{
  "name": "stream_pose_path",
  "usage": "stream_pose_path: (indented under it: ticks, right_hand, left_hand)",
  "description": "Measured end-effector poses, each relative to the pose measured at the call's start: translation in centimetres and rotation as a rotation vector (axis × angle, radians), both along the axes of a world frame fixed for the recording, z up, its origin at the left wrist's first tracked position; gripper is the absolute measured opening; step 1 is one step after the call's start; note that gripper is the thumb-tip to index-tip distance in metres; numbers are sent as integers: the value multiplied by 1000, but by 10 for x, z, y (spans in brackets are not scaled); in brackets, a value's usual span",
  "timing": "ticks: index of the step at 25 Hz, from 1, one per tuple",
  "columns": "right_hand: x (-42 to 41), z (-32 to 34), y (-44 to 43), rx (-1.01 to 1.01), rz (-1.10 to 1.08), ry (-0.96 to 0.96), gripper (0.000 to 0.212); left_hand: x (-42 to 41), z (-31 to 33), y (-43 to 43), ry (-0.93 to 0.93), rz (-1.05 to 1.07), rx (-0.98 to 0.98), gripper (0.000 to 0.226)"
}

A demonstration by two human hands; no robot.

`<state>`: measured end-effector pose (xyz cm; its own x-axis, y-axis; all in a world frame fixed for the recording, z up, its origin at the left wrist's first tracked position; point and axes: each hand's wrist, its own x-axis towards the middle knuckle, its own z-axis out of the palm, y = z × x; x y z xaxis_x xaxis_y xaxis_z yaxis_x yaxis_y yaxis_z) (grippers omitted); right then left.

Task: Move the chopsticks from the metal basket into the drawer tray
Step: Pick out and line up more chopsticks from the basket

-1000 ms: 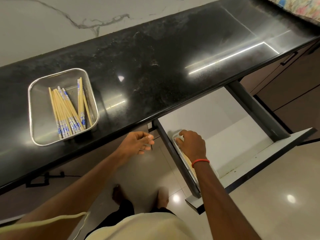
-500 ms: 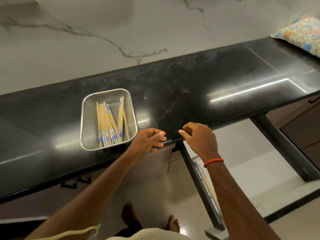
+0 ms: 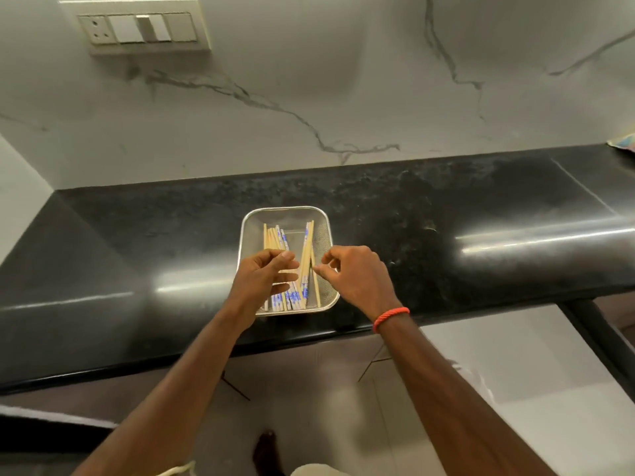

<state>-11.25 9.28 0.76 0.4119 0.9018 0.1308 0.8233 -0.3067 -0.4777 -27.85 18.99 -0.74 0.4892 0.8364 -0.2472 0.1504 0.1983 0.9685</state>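
Here, both hands hover over the metal basket [image 3: 285, 209]. The left hand [image 3: 264, 277] reaches in from the left with its fingers [image 3: 287, 276] loosely stretched out across the left bundle of chopsticks [image 3: 307, 242], gripping nothing that can be seen; whether the fingers touch the sticks cannot be told. The right hand [image 3: 355, 273], with a red cord bracelet [image 3: 391, 317] at its wrist, has curled fingers, thumb and forefinger drawn close together just beside the right-hand sticks; whether it pinches one cannot be told. The chopsticks, pale wood with blue-and-white patterned ends, all lie inside the basket in two loose groups, patterned ends mostly towards the person. The basket sits on the black glossy surface [image 3: 446, 218], near its front edge. Below the surface on the right, a drawer [image 3: 515, 359] stands pulled out, its pale inside showing; the tray cannot be seen here. Behind the surface rises a white veined marble wall [image 3: 309, 97] with a switch plate [image 3: 144, 27] at upper left. A bare foot [image 3: 264, 448] shows on the floor below.
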Motion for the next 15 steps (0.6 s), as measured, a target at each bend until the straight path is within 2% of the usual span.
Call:
stream_pose_path:
  ticks: [6, 11, 15]
  right_hand:
    - [-33, -21, 55, -148, 14, 60, 33]
    - [-45, -56, 92, -238, -58, 96, 39]
    - [-54, -75, 112, -281, -96, 43, 26]
  left_hand:
    - [-38, 1, 43, -5, 78, -32, 22]
    - [-53, -5, 82, -24, 67, -60, 20]
    - [-54, -11, 107, -13, 39, -95, 19]
